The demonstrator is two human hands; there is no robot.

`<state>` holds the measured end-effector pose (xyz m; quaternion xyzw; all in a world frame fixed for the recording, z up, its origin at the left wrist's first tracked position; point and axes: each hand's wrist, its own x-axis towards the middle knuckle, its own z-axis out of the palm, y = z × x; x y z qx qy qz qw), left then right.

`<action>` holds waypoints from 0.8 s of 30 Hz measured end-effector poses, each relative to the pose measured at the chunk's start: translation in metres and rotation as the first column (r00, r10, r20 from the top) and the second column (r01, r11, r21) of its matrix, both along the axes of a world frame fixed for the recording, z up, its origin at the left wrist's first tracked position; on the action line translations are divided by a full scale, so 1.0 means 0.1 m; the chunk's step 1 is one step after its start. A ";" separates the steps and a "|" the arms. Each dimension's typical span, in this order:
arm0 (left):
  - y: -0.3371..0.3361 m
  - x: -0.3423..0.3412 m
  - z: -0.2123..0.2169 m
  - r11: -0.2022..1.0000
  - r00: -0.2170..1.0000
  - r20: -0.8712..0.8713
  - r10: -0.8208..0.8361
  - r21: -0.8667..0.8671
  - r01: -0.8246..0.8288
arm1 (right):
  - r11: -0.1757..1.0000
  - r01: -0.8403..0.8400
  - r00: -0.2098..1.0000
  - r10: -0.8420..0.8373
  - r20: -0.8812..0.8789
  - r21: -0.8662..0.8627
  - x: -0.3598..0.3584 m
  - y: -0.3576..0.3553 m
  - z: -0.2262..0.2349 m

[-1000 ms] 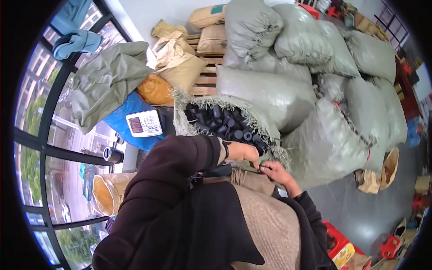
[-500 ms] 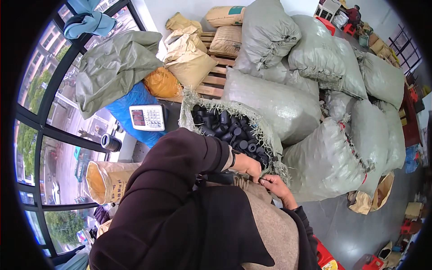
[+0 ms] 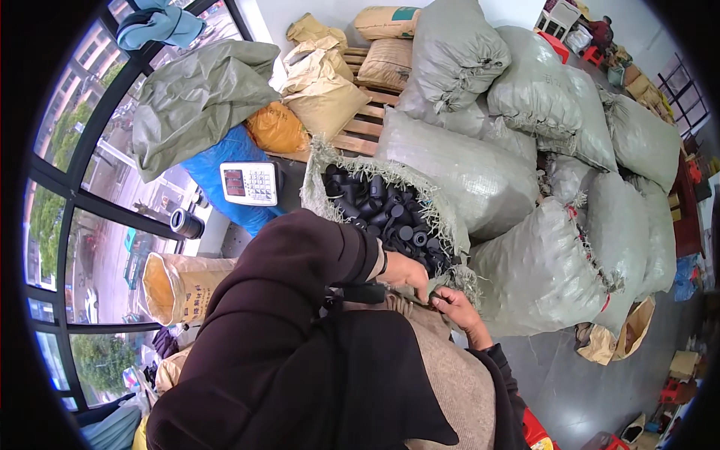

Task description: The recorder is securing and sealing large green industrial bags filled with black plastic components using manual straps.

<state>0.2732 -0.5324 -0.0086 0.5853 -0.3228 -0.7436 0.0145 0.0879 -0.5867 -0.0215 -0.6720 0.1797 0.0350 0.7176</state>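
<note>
At the near rim of an open woven sack (image 3: 313, 176) my two hands meet, close in front of my body. My left hand (image 3: 405, 272) reaches in from the left with its fingers bent down and pinched together. My right hand (image 3: 460, 309) is closed too, thumb and forefinger pressed around a small dark piece (image 3: 434, 297) whose kind I cannot make out. The left fingertips are beside that piece, and what they hold is hidden. Many black plastic fittings (image 3: 379, 208), short and tube-like, fill the sack, whose edge is frayed.
Bulging woven sacks (image 3: 540, 262) are piled to the right and behind, some near a wooden pallet (image 3: 358, 144). To the left, a white digital scale (image 3: 250, 184) rests by a blue bag (image 3: 217, 150). An open paper sack (image 3: 191, 289) stands near the windows.
The view has shifted slightly. My hands remain together at the sack's near rim; the left fingers have drawn a little apart from the right ones.
</note>
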 end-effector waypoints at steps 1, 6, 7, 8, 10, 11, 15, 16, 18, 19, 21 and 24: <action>0.03 0.02 -0.12 1.000 0.998 -0.055 0.022 -0.014 -0.023 | 1.000 -0.001 1.000 0.002 -0.006 0.025 0.00 0.01 0.00; 0.04 -0.02 0.14 0.999 0.993 -0.122 -0.003 0.048 0.009 | 0.999 -0.023 1.000 0.022 0.006 0.041 -0.03 -0.02 -0.03; 0.05 -0.05 0.20 0.999 0.999 -0.045 -0.030 0.036 0.032 | 0.997 -0.031 1.000 0.031 -0.003 0.067 -0.04 -0.03 -0.02; 0.07 -0.06 0.23 0.998 0.998 0.033 -0.057 0.026 0.056 | 0.997 -0.035 0.999 0.036 -0.004 0.068 -0.04 -0.03 -0.02; 0.09 -0.05 0.15 0.999 0.999 0.023 -0.026 0.040 0.025 | 0.996 -0.050 0.999 0.051 -0.008 0.070 -0.04 -0.03 -0.01; 0.10 0.00 0.14 0.999 0.994 -0.112 0.011 0.049 -0.006 | 0.996 -0.055 0.998 0.056 -0.011 0.073 -0.06 -0.04 -0.02; 0.17 0.06 -0.06 0.992 0.954 -0.274 0.122 0.047 -0.114 | 0.986 -0.154 0.987 0.151 -0.048 -0.068 -0.07 -0.04 0.01; 0.19 0.07 -0.04 0.987 0.961 -0.226 0.159 0.035 -0.155 | 0.975 -0.197 0.980 0.191 -0.064 -0.104 -0.06 -0.04 0.03; 0.18 0.06 0.06 0.988 0.968 -0.199 0.154 0.020 -0.153 | 0.933 -0.295 0.955 0.284 -0.084 -0.206 -0.05 -0.06 0.07; 0.18 0.05 0.08 0.991 0.978 -0.160 0.134 0.013 -0.134 | 0.899 -0.365 0.931 0.344 -0.124 -0.243 -0.06 -0.05 0.05; 0.14 0.03 0.06 0.996 0.987 -0.135 0.091 0.002 -0.092 | 0.851 -0.448 0.894 0.418 -0.163 -0.273 -0.04 -0.08 0.01; 0.14 -0.08 -0.03 0.999 0.997 -0.050 0.052 -0.004 -0.053 | 0.850 -0.462 0.887 0.438 -0.146 -0.252 0.00 -0.11 0.04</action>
